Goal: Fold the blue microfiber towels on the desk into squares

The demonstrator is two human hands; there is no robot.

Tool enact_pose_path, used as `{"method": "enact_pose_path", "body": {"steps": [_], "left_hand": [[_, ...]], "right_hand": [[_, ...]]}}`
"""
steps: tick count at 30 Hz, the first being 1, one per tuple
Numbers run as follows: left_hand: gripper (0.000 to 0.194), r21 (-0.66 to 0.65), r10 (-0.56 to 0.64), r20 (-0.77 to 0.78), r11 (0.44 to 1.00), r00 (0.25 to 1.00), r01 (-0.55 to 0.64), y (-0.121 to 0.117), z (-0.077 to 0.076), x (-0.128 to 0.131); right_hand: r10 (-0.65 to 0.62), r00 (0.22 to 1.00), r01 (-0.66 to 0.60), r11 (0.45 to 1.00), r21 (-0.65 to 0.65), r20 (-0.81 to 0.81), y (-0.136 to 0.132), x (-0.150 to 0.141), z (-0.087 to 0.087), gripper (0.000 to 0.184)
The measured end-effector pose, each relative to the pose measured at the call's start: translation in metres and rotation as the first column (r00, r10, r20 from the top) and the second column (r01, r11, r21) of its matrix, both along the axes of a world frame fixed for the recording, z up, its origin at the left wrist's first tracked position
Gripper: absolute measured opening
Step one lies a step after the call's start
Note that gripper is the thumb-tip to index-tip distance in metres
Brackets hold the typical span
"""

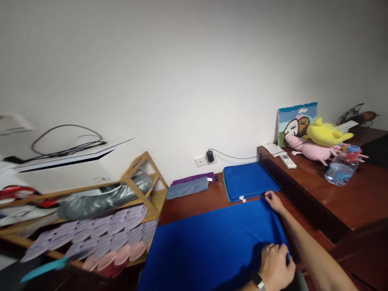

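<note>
A large blue cloth (pixel 206 242) lies spread out over the low brown tabletop. Its far right corner is pinched between the fingers of my right hand (pixel 274 201), close to a folded stack. My left hand (pixel 276 262), with a watch (pixel 257 279) at its wrist, is closed on the cloth's right edge nearer to me; a bit of blue shows by the thumb. Behind the spread cloth rests a folded blue cloth (pixel 250 182) with a green edge below it and a white label (pixel 242 199). Folded purple (pixel 194 178) and grey-blue (pixel 188 188) cloths sit left of it.
At right, a higher brown desk (pixel 330 194) holds a water bottle (pixel 342 166), pink (pixel 312 149) and yellow plush toys (pixel 327 132), a remote (pixel 287 161) and a picture (pixel 297 121). Left stands a wooden rack (pixel 157 198) with slippers (pixel 112 230). A plugged-in charger (pixel 210 156) trails a cable.
</note>
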State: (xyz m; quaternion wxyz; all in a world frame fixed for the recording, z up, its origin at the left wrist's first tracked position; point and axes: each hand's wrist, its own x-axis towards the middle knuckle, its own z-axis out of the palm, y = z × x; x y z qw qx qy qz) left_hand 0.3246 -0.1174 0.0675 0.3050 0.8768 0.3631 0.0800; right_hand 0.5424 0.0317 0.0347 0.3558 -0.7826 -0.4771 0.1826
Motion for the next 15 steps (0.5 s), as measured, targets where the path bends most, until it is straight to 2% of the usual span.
{"method": "enact_pose_path", "body": {"steps": [3, 5, 7, 9, 12, 14, 15], "left_hand": [[0.017, -0.085, 0.208, 0.065, 0.976, 0.976, -0.202, 0.006, 0.034, -0.053], [0.009, -0.142, 0.319, 0.137, 0.943, 0.938, -0.3, 0.01, 0.049, -0.096], [0.011, -0.19, 0.421, 0.223, 0.903, 0.879, -0.385, 0.013, 0.058, -0.143], [0.017, -0.235, 0.499, 0.308, 0.865, 0.81, -0.443, 0.012, 0.062, -0.19], [0.03, -0.27, 0.6, 0.396, 0.799, 0.695, -0.537, 0.006, 0.06, -0.262], [0.04, -0.227, 0.678, 0.415, 0.723, 0.607, -0.653, -0.002, 0.051, -0.311], [0.043, -0.191, 0.722, 0.413, 0.665, 0.555, -0.723, -0.006, 0.045, -0.336]], "right_hand": [[0.117, 0.993, -0.118, 0.993, 0.02, 0.013, 0.016, -0.029, 0.033, 0.029], [0.217, 0.976, -0.218, 0.975, 0.032, 0.027, 0.03, -0.058, 0.056, 0.03], [0.321, 0.946, -0.322, 0.946, 0.04, 0.045, 0.046, -0.097, 0.076, 0.033], [0.42, 0.905, -0.423, 0.905, 0.044, 0.068, 0.064, -0.145, 0.094, 0.036], [0.567, 0.815, -0.575, 0.817, 0.045, 0.117, 0.092, -0.234, 0.117, 0.037], [0.661, 0.733, -0.672, 0.74, 0.027, 0.158, 0.11, -0.304, 0.128, 0.037], [0.702, 0.689, -0.715, 0.699, 0.01, 0.179, 0.118, -0.34, 0.131, 0.036]]}}
